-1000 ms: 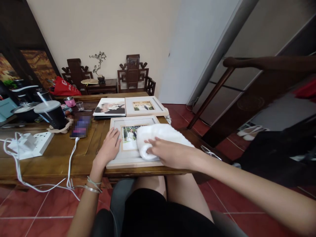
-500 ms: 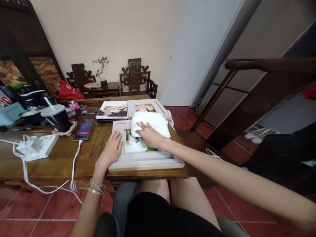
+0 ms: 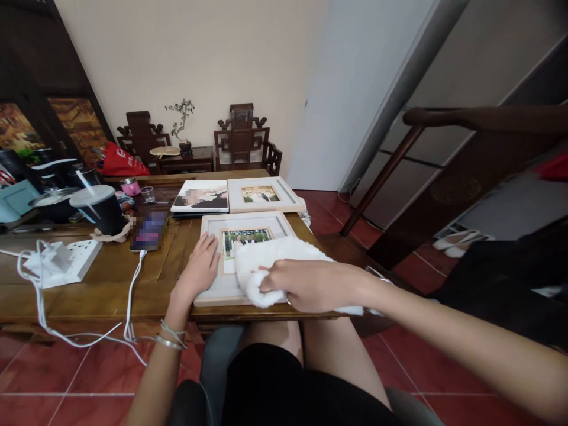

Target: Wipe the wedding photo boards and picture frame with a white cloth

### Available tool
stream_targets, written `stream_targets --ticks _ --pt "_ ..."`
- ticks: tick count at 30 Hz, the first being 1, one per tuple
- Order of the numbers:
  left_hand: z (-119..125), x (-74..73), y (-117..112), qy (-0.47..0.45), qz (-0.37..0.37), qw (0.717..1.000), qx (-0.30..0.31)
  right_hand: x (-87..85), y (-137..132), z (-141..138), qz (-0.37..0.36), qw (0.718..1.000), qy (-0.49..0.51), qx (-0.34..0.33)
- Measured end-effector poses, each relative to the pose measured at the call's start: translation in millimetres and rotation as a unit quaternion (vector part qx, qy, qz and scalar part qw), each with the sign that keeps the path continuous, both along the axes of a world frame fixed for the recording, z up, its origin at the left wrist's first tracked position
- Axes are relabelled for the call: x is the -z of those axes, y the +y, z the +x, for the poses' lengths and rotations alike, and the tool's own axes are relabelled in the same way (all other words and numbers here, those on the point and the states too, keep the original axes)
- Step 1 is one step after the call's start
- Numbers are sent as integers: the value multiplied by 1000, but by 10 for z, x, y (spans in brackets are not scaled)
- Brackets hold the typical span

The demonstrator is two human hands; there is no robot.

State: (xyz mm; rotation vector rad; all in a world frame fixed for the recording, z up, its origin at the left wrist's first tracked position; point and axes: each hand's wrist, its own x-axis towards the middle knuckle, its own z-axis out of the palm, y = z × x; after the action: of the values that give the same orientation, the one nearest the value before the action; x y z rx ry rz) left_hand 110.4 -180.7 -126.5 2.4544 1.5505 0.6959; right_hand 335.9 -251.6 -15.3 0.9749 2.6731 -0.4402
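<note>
A framed photo with a pale wooden border lies flat at the table's front edge. Along its left side rests my left hand, fingers stretched out on the frame. My right hand grips a fluffy white cloth, bunched at the fingers, over the frame's lower right part. The cloth hides the right side of the photo and spreads past the frame's right side. Behind it lie a second framed photo and a photo album with a dark couple picture.
On the wooden table to the left are a phone on a charging cable, a white power strip and a dark drink cup with a straw. A pink cup and small clear cup stand farther back.
My right hand has swept the cloth toward me and right, from the frame's upper right to its lower right. More of the photo's top shows. My left hand has stayed in place.
</note>
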Motion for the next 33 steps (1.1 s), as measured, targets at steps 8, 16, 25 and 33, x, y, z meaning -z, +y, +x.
stream_targets --ticks 8,16,25,33 --pt "-9 7 -6 -6 -12 1000 0 487 335 -262 136 989 53 28" --pt "-27 -2 18 -11 -9 1000 8 619 1090 -399 276 956 -10 102" --pt "-8 24 17 -27 2 1000 -2 260 150 -208 97 995 9 -26" --pt "-14 28 17 -31 -4 1000 0 159 99 -287 39 998 25 31"
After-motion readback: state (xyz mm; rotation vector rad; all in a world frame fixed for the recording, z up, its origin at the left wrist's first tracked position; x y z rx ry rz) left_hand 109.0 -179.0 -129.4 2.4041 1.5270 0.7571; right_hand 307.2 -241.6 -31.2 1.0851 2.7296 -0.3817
